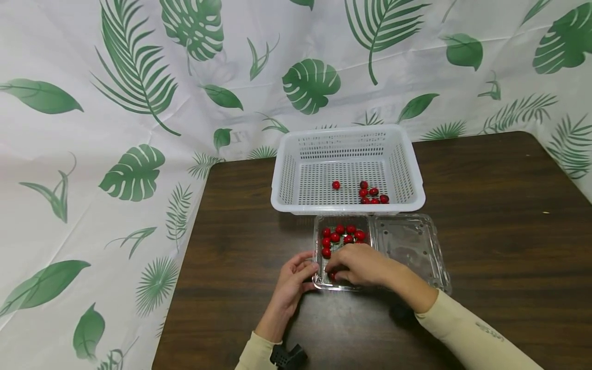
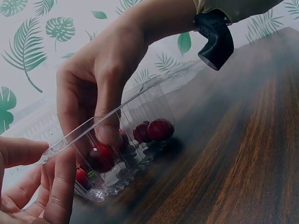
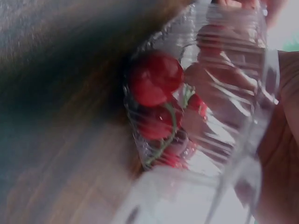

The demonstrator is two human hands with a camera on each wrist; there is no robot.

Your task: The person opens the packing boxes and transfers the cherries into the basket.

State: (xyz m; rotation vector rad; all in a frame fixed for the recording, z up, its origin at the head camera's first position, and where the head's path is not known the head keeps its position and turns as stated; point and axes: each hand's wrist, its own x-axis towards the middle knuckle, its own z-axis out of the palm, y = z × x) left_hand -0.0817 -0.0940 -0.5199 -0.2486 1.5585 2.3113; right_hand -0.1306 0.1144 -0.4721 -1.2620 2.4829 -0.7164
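Note:
A clear plastic clamshell box [image 1: 344,288] lies open on the table, its lid [image 1: 409,239] folded out to the right. Several red cherries [image 1: 335,237] sit inside, mostly toward the far side. My left hand [image 1: 292,280] holds the box's left edge, thumb at the rim and fingers along the outer wall. My right hand [image 1: 363,264] reaches down into the near part of the box, pinching a cherry [image 2: 101,157] between thumb and fingers near the bottom. Green stems [image 3: 170,130] show through the box wall in the right wrist view.
Just behind the box stands a white perforated basket [image 1: 347,209] with several cherries [image 1: 373,191], most of them grouped at its front right. A leaf-patterned cloth [image 1: 259,92] hangs behind the dark wooden table [image 1: 240,221]. Black wrist devices [image 2: 217,39] are strapped to the forearms.

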